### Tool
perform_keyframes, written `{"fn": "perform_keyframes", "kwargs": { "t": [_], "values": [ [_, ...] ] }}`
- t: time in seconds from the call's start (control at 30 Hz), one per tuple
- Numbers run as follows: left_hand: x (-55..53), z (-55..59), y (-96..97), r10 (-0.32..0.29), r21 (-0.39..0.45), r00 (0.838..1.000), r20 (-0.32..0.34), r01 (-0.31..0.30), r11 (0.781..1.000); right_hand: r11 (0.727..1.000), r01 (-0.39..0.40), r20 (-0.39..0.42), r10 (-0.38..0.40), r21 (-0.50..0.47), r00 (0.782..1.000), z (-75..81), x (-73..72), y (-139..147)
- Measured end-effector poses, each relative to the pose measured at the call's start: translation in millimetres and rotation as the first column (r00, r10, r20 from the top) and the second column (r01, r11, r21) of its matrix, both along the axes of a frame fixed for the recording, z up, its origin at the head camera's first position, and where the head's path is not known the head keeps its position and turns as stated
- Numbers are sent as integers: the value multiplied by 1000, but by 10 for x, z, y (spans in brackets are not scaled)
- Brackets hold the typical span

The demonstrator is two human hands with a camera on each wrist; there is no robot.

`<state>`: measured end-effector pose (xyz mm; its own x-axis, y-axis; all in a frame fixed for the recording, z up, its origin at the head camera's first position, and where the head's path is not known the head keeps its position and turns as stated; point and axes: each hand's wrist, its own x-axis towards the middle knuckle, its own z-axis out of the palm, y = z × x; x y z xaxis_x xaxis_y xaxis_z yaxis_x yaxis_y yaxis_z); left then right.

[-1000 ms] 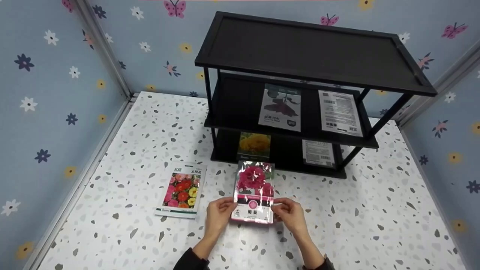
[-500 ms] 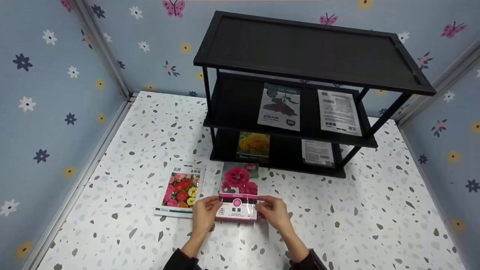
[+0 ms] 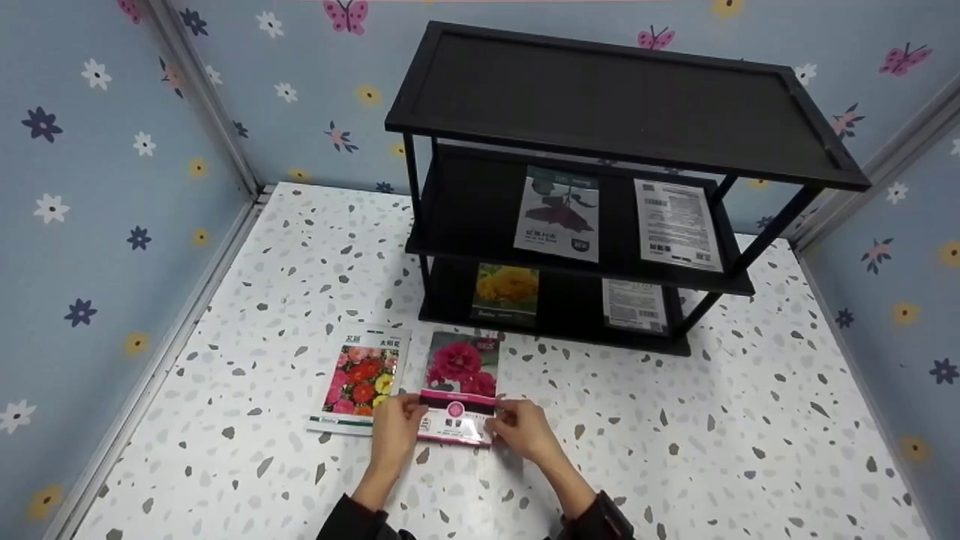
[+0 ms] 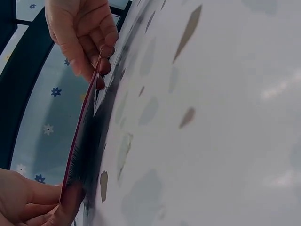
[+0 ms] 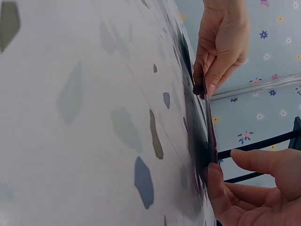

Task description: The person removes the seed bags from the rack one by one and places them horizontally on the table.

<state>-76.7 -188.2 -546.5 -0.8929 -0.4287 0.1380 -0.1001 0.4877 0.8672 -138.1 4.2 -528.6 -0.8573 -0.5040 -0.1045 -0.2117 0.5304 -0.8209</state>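
A seed packet with magenta flowers and a pink band lies nearly flat, low over the speckled table. My left hand pinches its lower left edge. At the lower right edge, my right hand holds it with curled fingers. The right wrist view shows the right thumb a little off the packet's face and a fingertip at its edge. From the side, in the left wrist view, the packet appears as a thin sheet between both hands. A second seed packet, with multicoloured flowers, lies to the left, its lower right corner behind my left hand.
Behind the packets stands a black three-tier shelf. Its middle tier bears a grey packet and one showing printed text. On the bottom tier lie a yellow-flower packet and another text-side packet. Flowered walls enclose the table.
Both hands have carried the magenta-flower packet leftward and lower, from in front of the shelf's yellow-flower packet to beside the multicoloured one. The other packets stay where they were.
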Motion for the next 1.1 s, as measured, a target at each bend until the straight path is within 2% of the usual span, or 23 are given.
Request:
{"fn": "perform_keyframes", "kwargs": {
  "t": [0.17, 0.3, 0.47, 0.7, 0.83, 0.97, 1.1],
  "values": [
    [-12, 15, 21, 21, -138, 1000, -23, -23, 990, 999, -4, 0, 4, 35, 1000, -15, -3, -43],
    [-23, 20, 50, 49, -246, 998, -28, -54, 968, 1000, -10, 0, 10, 26, 1000, -25, 0, -66],
    [-27, 15, 74, 73, -336, 996, -46, -84, 938, 1000, -23, -10, 23, 2, 1000, -36, 11, -89],
    [-30, 33, 74, 82, -361, 996, 36, -63, 930, 999, -29, -1, 29, -12, 1000, -37, 8, -97],
    [-23, 68, 82, 79, -357, 996, 48, -57, 932, 999, -47, -26, 47, -19, 999, -17, 11, -71],
    [-9, 121, 90, 58, -365, 996, 62, -32, 930, 997, -71, -74, 70, -16, 995, 28, 5, -10],
    [-12, 200, 87, 9, -380, 996, 84, 23, 925, 995, -100, -102, 97, -19, 990, 102, -34, 74]
  ]
}}
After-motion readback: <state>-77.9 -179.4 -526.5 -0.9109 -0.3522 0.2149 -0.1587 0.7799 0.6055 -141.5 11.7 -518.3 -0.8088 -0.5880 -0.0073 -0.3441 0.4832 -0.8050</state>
